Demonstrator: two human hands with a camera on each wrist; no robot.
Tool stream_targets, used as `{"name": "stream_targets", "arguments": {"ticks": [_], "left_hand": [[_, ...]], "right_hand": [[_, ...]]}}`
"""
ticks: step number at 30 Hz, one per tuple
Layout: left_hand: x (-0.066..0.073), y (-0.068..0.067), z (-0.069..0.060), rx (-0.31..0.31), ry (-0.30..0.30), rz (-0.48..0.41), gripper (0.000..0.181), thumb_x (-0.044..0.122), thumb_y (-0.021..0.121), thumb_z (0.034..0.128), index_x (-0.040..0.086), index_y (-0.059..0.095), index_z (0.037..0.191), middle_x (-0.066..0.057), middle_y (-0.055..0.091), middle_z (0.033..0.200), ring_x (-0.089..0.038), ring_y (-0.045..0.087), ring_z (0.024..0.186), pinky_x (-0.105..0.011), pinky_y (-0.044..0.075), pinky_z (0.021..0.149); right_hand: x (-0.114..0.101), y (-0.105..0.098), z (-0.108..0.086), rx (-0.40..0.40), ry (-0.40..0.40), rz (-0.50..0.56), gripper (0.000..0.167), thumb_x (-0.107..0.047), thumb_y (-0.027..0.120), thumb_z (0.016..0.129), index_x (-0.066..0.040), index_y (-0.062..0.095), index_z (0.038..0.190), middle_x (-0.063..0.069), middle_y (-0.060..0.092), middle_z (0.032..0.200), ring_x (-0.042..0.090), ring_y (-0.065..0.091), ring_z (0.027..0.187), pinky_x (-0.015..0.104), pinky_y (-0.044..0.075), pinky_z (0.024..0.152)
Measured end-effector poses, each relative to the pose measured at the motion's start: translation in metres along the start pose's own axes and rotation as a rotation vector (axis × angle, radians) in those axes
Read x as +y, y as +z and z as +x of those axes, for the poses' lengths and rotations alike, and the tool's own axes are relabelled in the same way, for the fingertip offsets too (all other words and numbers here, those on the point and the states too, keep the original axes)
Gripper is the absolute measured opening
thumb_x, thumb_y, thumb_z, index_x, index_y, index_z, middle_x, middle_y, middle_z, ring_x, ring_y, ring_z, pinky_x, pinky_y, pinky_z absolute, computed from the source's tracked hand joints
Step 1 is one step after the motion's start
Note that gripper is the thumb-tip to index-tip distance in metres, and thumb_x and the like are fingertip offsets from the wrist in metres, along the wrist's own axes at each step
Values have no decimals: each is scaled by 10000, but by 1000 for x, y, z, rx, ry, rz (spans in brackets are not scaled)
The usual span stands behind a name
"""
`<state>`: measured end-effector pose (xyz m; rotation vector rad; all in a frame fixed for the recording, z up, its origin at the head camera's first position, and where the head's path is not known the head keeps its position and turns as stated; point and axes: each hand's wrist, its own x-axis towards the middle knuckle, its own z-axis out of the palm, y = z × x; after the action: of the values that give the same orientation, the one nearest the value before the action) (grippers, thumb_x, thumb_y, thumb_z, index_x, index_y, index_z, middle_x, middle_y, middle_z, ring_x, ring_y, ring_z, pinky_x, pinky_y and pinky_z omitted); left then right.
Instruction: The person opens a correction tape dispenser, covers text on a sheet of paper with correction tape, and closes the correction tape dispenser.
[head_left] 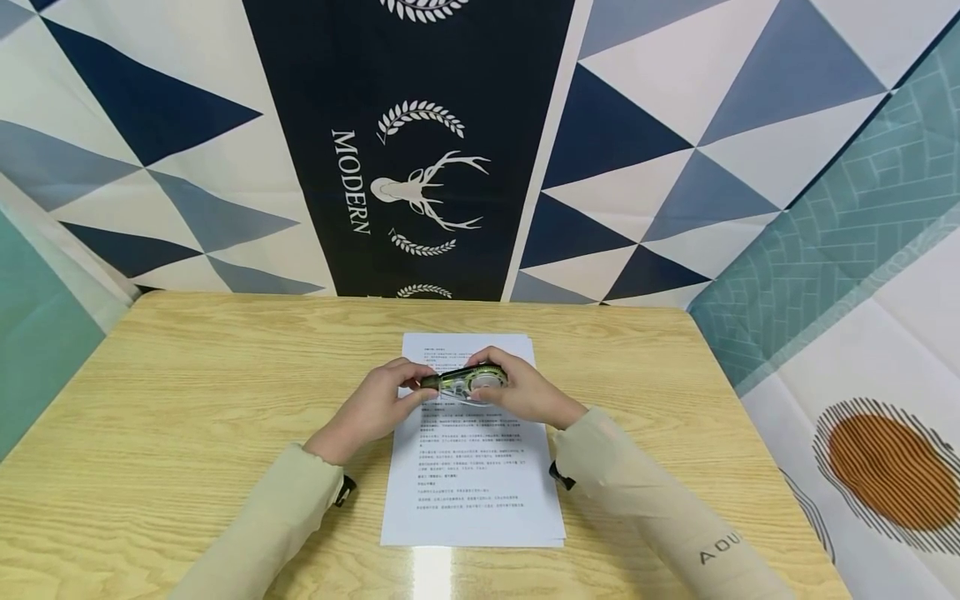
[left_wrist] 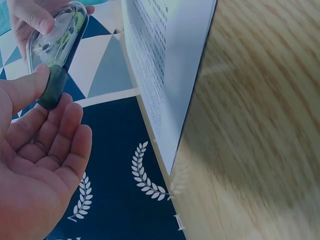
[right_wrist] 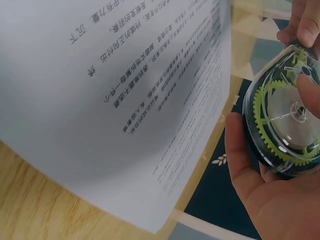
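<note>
A large fabric backdrop printed with blue, white and black triangles and a deer's head [head_left: 510, 100] rises behind the pale wood-grain surface [head_left: 262, 375]. Centred there lies a thin stack of white printed paper sheets [head_left: 472, 458], its edges slightly out of line; nothing visible pins it, so a brush from one of the beige sleeves [head_left: 258, 525] could skew it. Over its upper half, the right hand [head_left: 528, 392] grips the rounded body of a clear plastic, teardrop-shaped correction-tape dispenser [head_left: 461, 385], while the left hand [head_left: 375, 408] pinches its dark, narrow plastic end [left_wrist: 54, 89] with the thumb against it. Both hands and the dispenser hide some printed lines. The likeliest trouble is at that end: uneven pulling or twisting could make the smooth plastic slip or jerk free, and a hard squeeze might strain the casing around the toothed lime-green wheel [right_wrist: 260, 120].
</note>
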<state>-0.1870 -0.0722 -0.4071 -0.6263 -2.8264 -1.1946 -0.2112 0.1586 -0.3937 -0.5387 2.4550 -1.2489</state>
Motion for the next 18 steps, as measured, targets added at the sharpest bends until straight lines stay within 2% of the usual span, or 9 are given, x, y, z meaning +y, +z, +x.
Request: {"name": "stream_targets", "arguments": {"ticks": [8, 18], "left_hand": [[-5, -8, -6, 16, -62, 43, 279, 220, 653, 876, 84, 652, 1120, 4, 635, 1017, -165, 579, 951, -385, 480, 871], [-18, -23, -17, -3, -66, 53, 290, 233, 633, 891, 60, 649, 1124, -18, 640, 1049, -179, 587, 955, -414, 482, 904]], "right_hand": [[3, -8, -5, 45, 53, 22, 322, -131, 655, 869, -218, 535, 1154, 16, 562, 1177, 185, 552, 1005, 374, 415, 907], [6, -11, -8, 63, 82, 33, 351, -139, 675, 854, -225, 543, 1167, 52, 550, 1212, 203, 565, 1020, 340, 454, 864]]}}
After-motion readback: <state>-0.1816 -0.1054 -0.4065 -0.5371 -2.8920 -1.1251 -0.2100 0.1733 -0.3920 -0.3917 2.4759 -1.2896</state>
